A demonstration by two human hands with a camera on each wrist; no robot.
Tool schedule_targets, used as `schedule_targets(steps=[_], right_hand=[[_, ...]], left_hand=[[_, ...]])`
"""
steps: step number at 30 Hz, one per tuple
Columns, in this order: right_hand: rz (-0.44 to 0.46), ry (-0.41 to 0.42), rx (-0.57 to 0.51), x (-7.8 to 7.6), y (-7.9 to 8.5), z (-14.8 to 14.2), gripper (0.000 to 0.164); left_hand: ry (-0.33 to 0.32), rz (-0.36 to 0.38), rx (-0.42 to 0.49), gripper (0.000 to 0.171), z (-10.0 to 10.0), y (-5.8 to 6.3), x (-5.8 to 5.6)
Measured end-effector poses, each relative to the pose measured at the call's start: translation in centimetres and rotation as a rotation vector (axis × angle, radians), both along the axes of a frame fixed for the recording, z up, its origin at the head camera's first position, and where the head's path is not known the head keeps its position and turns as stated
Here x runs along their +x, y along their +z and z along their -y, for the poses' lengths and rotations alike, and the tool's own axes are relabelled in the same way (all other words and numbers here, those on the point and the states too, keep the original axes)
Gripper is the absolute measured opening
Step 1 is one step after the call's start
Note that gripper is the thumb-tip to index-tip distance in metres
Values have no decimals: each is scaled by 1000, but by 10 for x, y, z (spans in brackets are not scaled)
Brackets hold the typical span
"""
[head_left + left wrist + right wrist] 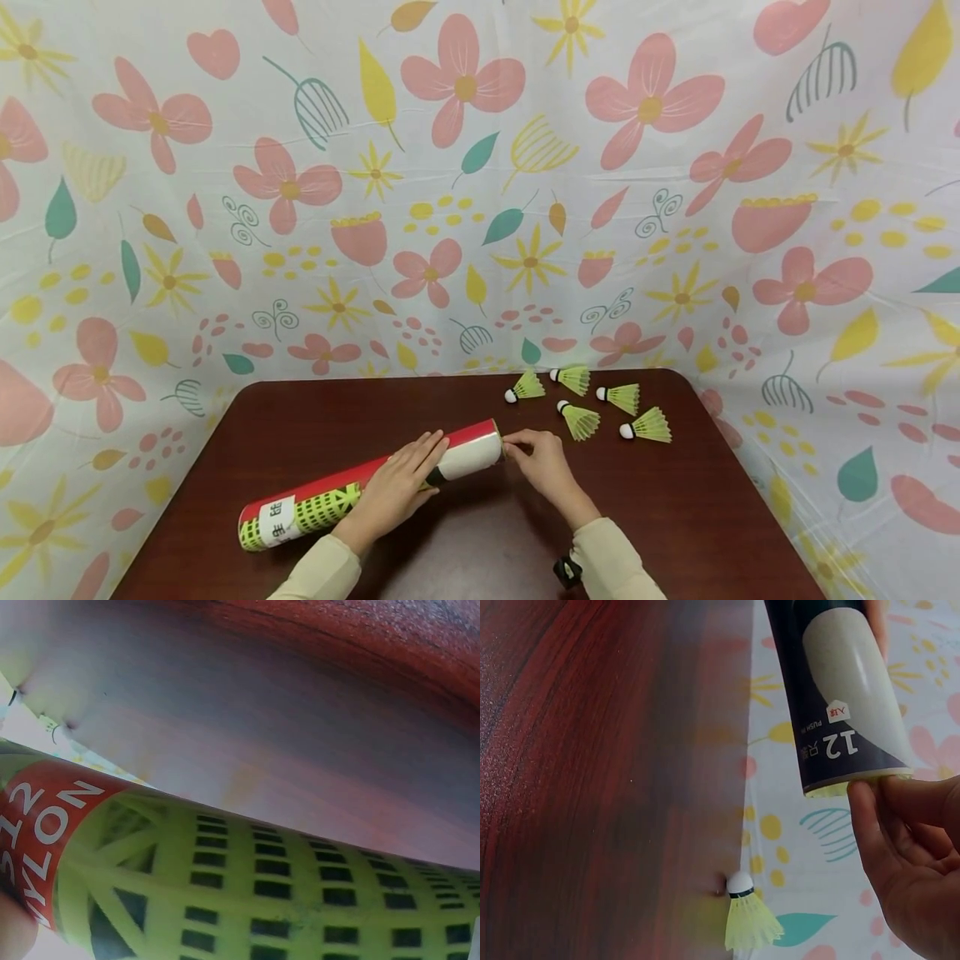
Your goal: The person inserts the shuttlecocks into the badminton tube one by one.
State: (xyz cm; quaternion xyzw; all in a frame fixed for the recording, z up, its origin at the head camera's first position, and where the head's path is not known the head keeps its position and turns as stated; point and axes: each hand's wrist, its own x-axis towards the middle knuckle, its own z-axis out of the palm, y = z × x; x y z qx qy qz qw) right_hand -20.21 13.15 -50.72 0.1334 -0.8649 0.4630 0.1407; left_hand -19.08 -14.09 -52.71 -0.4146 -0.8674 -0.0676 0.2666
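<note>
A long shuttlecock tube [465, 457], red, white and yellow-green, lies slantwise across the table, its right end raised in the head view. My left hand [401, 479] grips it around the middle from above. At the right end, my right hand [542, 468] has thumb and fingertips together at the mouth. The right wrist view shows the yellow feathered edge of a shuttlecock [829, 790] just poking out there, pinched between the thumb and fingers; the rest of it is hidden inside. Yellow-green grid print on the tube [270, 889] fills the lower left wrist view.
Several loose yellow shuttlecocks [581, 421] with white heads lie at the back right of the dark brown table [675, 517]. Behind the table hangs a flower-patterned cloth [465, 208]. A black band [567, 572] is around the right wrist.
</note>
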Motion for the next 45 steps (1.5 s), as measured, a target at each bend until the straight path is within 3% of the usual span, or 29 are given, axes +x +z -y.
schedule_targets(steps=[15, 28, 35, 41, 45], right_hand=[[85, 80, 13, 0, 0, -21, 11], [75, -103, 84, -15, 2, -92, 15], [95, -171, 141, -13, 6, -138, 24], [24, -279, 157, -16, 2, -175, 28], [35, -362, 153, -18, -4, -195, 31]], left_hand=[[11, 26, -7, 88, 2, -3, -1], [8, 39, -10, 89, 5, -3, -3], [6, 46, -8, 91, 5, -4, -3], [6, 37, 2, 89, 6, -5, -2], [12, 41, 3, 89, 6, -6, -1]])
